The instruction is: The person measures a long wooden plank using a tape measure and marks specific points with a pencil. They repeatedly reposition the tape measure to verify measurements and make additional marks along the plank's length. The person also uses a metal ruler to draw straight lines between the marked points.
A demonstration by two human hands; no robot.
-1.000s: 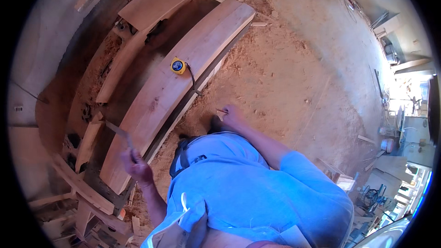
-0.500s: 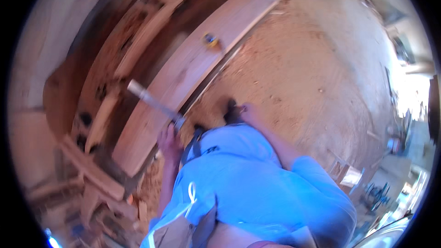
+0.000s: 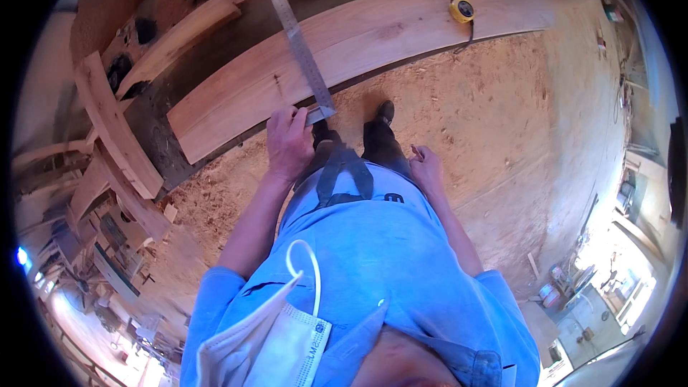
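My left hand (image 3: 288,140) is closed around the stock of a metal try square (image 3: 304,57). The square's long ruled blade points away from me, over a wide pale plank (image 3: 351,43); whether it touches the wood I cannot tell. By my right thigh, my right hand (image 3: 428,170) is closed on a short, thin pencil-like stick (image 3: 415,150), of which only the tip shows. Toward the far right end of the plank sits a yellow and black tape measure (image 3: 461,8).
Curved timber pieces (image 3: 118,125) lie stacked to the left of the plank, and another curved timber (image 3: 179,43) is behind it. Sawdust and shavings cover the floor (image 3: 494,107). A white face mask (image 3: 276,344) hangs at my chest.
My view has turned, so the plank now runs more crosswise. My left hand still grips the square, and my right hand has come nearer my thigh. The tape measure remains on the plank.
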